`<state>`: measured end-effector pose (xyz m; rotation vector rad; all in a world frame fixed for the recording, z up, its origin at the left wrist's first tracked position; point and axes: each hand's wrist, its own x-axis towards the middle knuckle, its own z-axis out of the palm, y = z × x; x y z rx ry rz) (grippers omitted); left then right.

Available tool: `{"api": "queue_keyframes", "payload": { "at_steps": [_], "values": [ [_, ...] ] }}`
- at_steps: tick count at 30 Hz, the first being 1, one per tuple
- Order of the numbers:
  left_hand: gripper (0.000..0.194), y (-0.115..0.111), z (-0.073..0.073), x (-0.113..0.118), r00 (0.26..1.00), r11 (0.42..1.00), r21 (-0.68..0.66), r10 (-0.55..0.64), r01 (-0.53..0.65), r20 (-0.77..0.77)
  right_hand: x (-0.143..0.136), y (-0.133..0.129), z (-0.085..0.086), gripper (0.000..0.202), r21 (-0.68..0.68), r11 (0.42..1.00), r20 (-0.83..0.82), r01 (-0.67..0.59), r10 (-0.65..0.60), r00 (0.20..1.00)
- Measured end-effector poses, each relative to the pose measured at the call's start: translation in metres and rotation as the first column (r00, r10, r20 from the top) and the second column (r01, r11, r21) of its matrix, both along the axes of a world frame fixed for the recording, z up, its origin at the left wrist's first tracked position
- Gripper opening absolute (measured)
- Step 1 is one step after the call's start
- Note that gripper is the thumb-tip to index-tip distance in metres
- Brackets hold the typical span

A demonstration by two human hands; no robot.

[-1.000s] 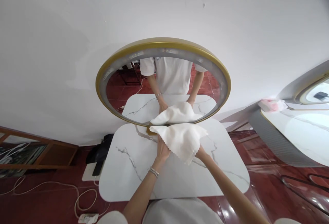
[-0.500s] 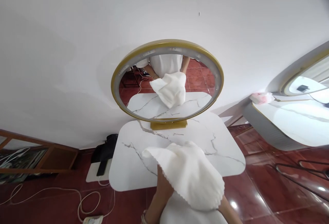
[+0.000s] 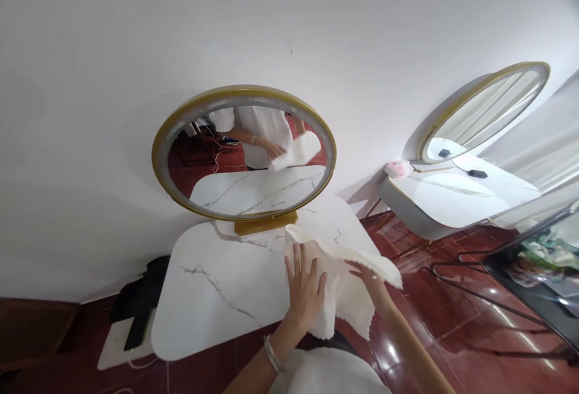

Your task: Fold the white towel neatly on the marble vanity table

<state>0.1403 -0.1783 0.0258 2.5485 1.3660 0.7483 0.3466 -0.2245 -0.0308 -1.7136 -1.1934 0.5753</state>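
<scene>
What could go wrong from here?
Slip: the left hand lies spread-fingered on the white scalloped-edge cloth, perhaps a weak grip.
Drop: its lower edges extend past the white marble-patterned tabletop; it could fall to the red tiled floor.
Snag: a corner looks close to the round gold-rimmed mirror and might bump it.

Left hand (image 3: 304, 288) and right hand (image 3: 371, 279) at white cloth (image 3: 353, 303) — round mirror (image 3: 244, 183) beyond
</scene>
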Motion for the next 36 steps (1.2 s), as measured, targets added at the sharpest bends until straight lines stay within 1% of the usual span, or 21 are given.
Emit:
{"api": "queue_keyframes", "payload": {
  "at_steps": [2, 4, 6, 7, 9, 11, 13, 15, 17, 19, 21, 24, 27, 29, 30, 32, 33, 34, 36],
  "values": [
    [0.041, 0.018, -0.022, 0.025, 0.996, 0.995, -0.051, 0.085, -0.085, 0.002, 0.020, 0.019, -0.006, 0.064, -0.028, 1.000, -0.015, 0.012, -0.012, 1.000],
    [0.041, 0.036, -0.046, 0.040, 0.985, 0.978, -0.124, 0.172, -0.169, 0.016, 0.036, 0.036, -0.015, 0.061, -0.062, 0.996, 0.014, 0.067, -0.066, 0.998],
    [0.037, 0.057, -0.066, 0.045, 0.957, 0.939, -0.215, 0.285, -0.268, 0.051, 0.051, 0.048, -0.027, 0.057, -0.064, 0.991, 0.070, 0.114, -0.109, 0.992],
    [0.033, 0.069, -0.073, 0.046, 0.936, 0.912, -0.257, 0.346, -0.318, 0.068, 0.058, 0.053, -0.033, 0.056, -0.053, 0.990, 0.095, 0.131, -0.125, 0.988],
    [0.027, 0.096, -0.081, 0.044, 0.889, 0.858, -0.316, 0.450, -0.404, 0.086, 0.073, 0.063, -0.045, 0.053, -0.037, 0.983, 0.150, 0.178, -0.171, 0.974],
    [0.023, 0.121, -0.084, 0.042, 0.859, 0.826, -0.337, 0.504, -0.451, 0.085, 0.088, 0.076, -0.054, 0.053, -0.039, 0.971, 0.203, 0.235, -0.223, 0.953],
    [0.019, 0.139, -0.084, 0.040, 0.855, 0.819, -0.347, 0.512, -0.457, 0.081, 0.100, 0.092, -0.062, 0.055, -0.060, 0.959, 0.248, 0.278, -0.255, 0.934],
    [0.018, 0.146, -0.083, 0.040, 0.868, 0.828, -0.360, 0.489, -0.430, 0.087, 0.108, 0.106, -0.068, 0.055, -0.083, 0.952, 0.290, 0.296, -0.261, 0.921],
    [0.023, 0.143, -0.081, 0.038, 0.881, 0.845, -0.353, 0.463, -0.403, 0.102, 0.111, 0.116, -0.071, 0.047, -0.097, 0.956, 0.327, 0.277, -0.232, 0.916],
    [0.029, 0.135, -0.078, 0.036, 0.882, 0.858, -0.321, 0.457, -0.402, 0.118, 0.111, 0.123, -0.073, 0.034, -0.104, 0.970, 0.358, 0.221, -0.171, 0.918],
    [0.033, 0.127, -0.075, 0.034, 0.871, 0.857, -0.284, 0.477, -0.430, 0.119, 0.110, 0.130, -0.072, 0.028, -0.108, 0.982, 0.382, 0.154, -0.102, 0.919],
    [0.037, 0.122, -0.073, 0.038, 0.851, 0.840, -0.247, 0.517, -0.484, 0.091, 0.109, 0.146, -0.065, 0.030, -0.095, 0.992, 0.419, 0.087, -0.040, 0.907],
    [0.041, 0.121, -0.074, 0.051, 0.838, 0.827, -0.201, 0.544, -0.525, 0.048, 0.107, 0.164, -0.055, 0.036, -0.056, 0.997, 0.463, 0.058, -0.025, 0.886],
    [0.043, 0.121, -0.078, 0.063, 0.873, 0.863, -0.145, 0.487, -0.484, -0.013, 0.099, 0.172, -0.050, 0.040, -0.033, 0.999, 0.487, 0.005, 0.012, 0.873],
    [0.044, 0.121, -0.081, 0.068, 0.897, 0.889, -0.120, 0.439, -0.442, -0.052, 0.093, 0.174, -0.049, 0.041, -0.028, 0.998, 0.501, -0.049, 0.056, 0.864],
    [0.045, 0.125, -0.088, 0.075, 0.922, 0.921, -0.091, 0.367, -0.379, -0.127, 0.079, 0.176, -0.052, 0.043, -0.043, 0.983, 0.552, -0.181, 0.174, 0.816],
    [0.047, 0.128, -0.091, 0.077, 0.921, 0.923, -0.087, 0.360, -0.375, -0.151, 0.072, 0.178, -0.056, 0.045, -0.065, 0.972, 0.587, -0.228, 0.222, 0.779],
    [0.051, 0.132, -0.093, 0.078, 0.914, 0.919, -0.082, 0.368, -0.385, -0.169, 0.065, 0.180, -0.060, 0.048, -0.093, 0.963, 0.623, -0.253, 0.255, 0.740],
    [0.060, 0.143, -0.096, 0.080, 0.902, 0.911, -0.071, 0.387, -0.406, -0.191, 0.057, 0.189, -0.068, 0.052, -0.144, 0.958, 0.681, -0.247, 0.277, 0.678]
  ]
}}
